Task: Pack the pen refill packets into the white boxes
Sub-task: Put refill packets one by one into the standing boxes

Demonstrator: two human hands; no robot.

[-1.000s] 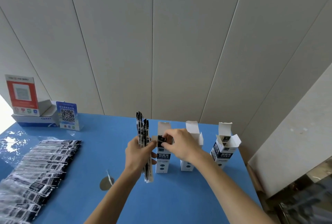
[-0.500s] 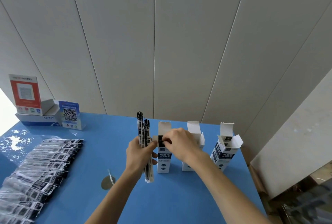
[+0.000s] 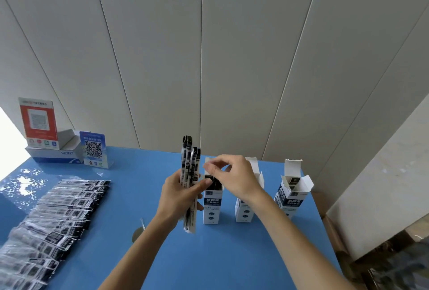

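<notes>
Above box [image 3: 212,203] — left hand [image 3: 180,196] holds packets [image 3: 189,173]

head: one view only | worn high, faces forward and down over the blue table [image 3: 232,255] toward the panelled wall [image 3: 232,57] | close, both forearms reach in from the bottom edge | wide-angle, edges bend

You had open blue table [image 3: 232,255] near you. Three upright white boxes [image 3: 291,196] blocked the far middle, narrow gaps between them. The spread of refill packets [image 3: 53,220] filled the left; QR signs [image 3: 94,149] stood far left.
</notes>
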